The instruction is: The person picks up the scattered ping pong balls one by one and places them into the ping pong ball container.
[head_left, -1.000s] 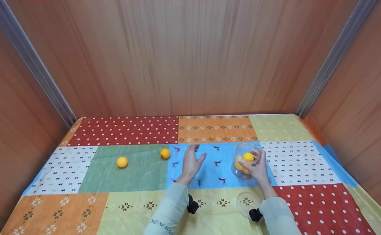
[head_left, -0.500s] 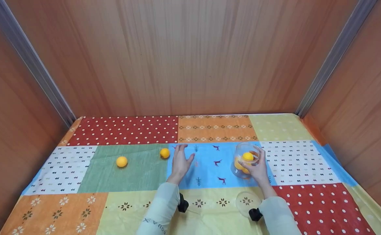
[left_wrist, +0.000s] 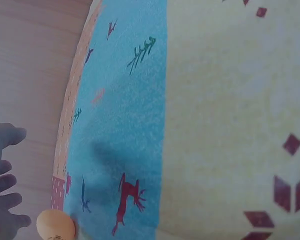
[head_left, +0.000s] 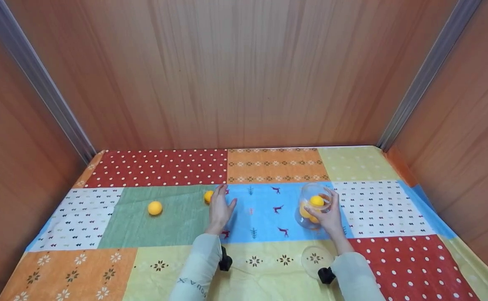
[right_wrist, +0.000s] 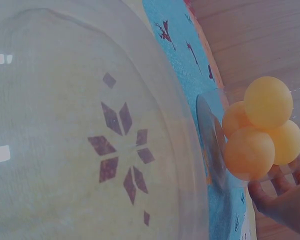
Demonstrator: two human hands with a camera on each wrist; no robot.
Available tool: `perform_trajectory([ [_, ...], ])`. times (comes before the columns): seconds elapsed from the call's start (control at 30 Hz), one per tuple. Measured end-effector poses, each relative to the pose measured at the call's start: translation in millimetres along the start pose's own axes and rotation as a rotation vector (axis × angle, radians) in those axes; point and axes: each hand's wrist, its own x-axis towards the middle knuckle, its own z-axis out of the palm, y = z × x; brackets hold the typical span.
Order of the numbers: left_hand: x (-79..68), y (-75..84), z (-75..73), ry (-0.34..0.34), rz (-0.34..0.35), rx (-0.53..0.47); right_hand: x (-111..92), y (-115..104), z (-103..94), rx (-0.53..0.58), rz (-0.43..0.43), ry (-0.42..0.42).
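Observation:
In the head view my right hand grips a clear jar near its mouth, fingers and thumb curled round its side. Several orange-yellow ping-pong balls are heaped inside the jar, seen best in the right wrist view. My left hand, fingers loosely extended and thumb apart, is beside a loose ping-pong ball and partly covers it in the head view. That ball shows near the fingertips in the left wrist view, where I cannot tell if they touch it.
Another ping-pong ball lies on the green patch, farther left. A clear round lid rests on the patchwork cloth by my right wrist. Wood-grain panels enclose the table at the back and both sides.
My left hand has travelled left across the blue patch to the nearer loose ball and now overlaps it. The right hand and the jar have stayed in place.

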Motion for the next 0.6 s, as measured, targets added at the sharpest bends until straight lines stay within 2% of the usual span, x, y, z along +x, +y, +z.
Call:
perform_trajectory([
  [0.33, 8.1, -14.6, -4.9, 0.004, -0.003, 0.031, -1, 2, -0.6, 0.041, -0.045, 0.004],
  [0.6, 13.0, -25.1, -9.4, -0.017, -0.036, 0.011, 1, 3, 0.1, 0.051, -0.016, -0.001],
])
